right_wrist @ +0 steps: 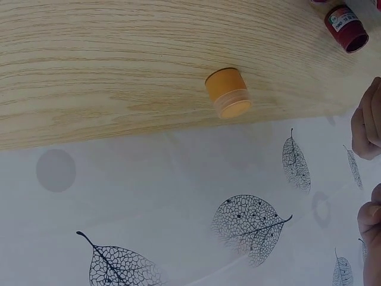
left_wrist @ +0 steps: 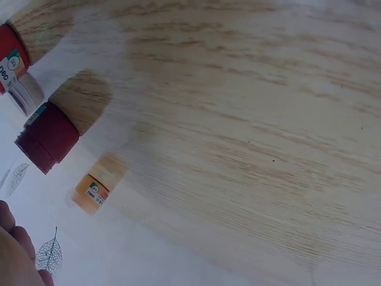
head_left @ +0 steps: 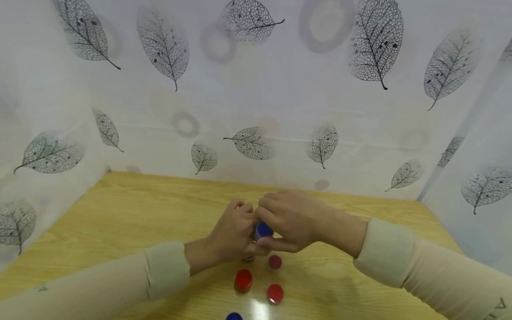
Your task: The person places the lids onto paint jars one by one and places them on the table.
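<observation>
A small blue paint jar is held between both hands above the table. My left hand grips it from the left, fingers curled. On the other side my right hand holds it near the top between thumb and bent fingers. The hands hide most of the jar's body. Just below them in the head view stands a dark red jar, and in the left wrist view this dark red jar shows a threaded neck. Parts of hands appear only at the edges of the wrist views.
Nearer me are a red jar, another red-topped jar and a blue round top cut by the frame. An orange jar stands near the table's far edge. Leaf-patterned cloth encloses the wooden table.
</observation>
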Available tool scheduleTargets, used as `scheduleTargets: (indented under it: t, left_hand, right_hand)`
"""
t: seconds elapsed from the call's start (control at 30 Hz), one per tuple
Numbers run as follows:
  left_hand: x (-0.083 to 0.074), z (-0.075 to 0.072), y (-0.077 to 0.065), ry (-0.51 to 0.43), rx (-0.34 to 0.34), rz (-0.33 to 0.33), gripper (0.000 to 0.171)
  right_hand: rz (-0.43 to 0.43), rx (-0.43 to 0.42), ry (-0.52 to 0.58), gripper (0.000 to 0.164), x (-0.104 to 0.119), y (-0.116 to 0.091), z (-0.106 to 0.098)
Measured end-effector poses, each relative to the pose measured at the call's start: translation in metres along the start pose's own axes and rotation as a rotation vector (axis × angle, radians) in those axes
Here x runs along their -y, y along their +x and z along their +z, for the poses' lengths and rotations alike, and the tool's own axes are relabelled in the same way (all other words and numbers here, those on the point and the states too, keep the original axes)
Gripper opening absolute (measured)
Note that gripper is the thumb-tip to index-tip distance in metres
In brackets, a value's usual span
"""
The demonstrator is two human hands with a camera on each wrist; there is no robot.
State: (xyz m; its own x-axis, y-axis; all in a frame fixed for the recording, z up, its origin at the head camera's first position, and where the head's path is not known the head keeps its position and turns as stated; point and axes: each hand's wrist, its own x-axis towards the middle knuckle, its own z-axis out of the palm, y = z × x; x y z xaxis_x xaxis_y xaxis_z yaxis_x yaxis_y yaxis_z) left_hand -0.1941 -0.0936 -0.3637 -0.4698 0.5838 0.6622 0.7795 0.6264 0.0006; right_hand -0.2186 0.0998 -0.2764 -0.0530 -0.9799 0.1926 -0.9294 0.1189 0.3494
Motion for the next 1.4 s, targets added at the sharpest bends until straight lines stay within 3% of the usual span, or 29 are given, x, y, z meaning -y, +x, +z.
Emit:
scheduleTargets:
  t: [0.27, 0.63, 0.93, 1.2, 1.4]
  left_hand:
    - [0.005, 0.0, -0.002, -0.054, -0.037, 0.03, 0.04]
    - [0.007, 0.0, -0.005, -0.032, -0.034, 0.002, 0.032]
    - [0.003, -0.001, -0.006, 0.026, 0.101, 0.001, 0.035]
    - [0.007, -0.006, -0.008, -0.051, 0.214, -0.114, 0.039]
    - [0.017, -0.011, -0.018, -0.033, 0.282, -0.167, 0.044]
  right_hand:
    - [0.012, -0.049, -0.064, 0.036, 0.005, 0.005, 0.005]
    - [0.041, -0.109, -0.128, 0.049, 0.007, 0.006, 0.013]
    - [-0.013, -0.118, -0.117, 0.043, 0.002, -0.003, 0.021]
    - [0.038, -0.144, -0.101, 0.041, -0.006, -0.015, 0.028]
    - [0.108, -0.073, -0.088, 0.036, -0.011, -0.03, 0.039]
